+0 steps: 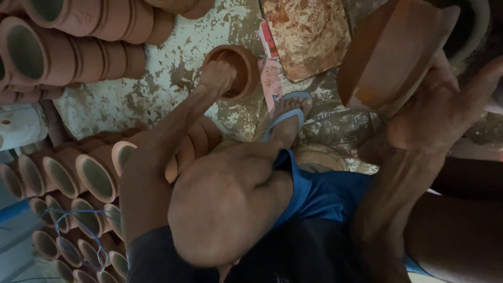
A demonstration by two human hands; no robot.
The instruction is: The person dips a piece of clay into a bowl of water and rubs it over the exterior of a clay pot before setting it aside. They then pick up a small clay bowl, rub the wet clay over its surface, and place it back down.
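Observation:
My left hand [216,76] reaches out across the floor and grips the rim of a small terracotta cup [242,67] lying on its side, fingers inside its mouth. My right hand [437,112] is raised at the upper right and holds a larger terracotta pot [390,52] tilted, with the palm under its base. My bent knee [225,202] fills the middle of the view.
Stacked terracotta cups lie in rows at the top left [78,50] and lower left [89,175]. A blue cord [78,222] drapes over the lower stack. My foot in a blue sandal [287,118] rests on the stained floor [173,78], near a clay-smeared slab [306,34].

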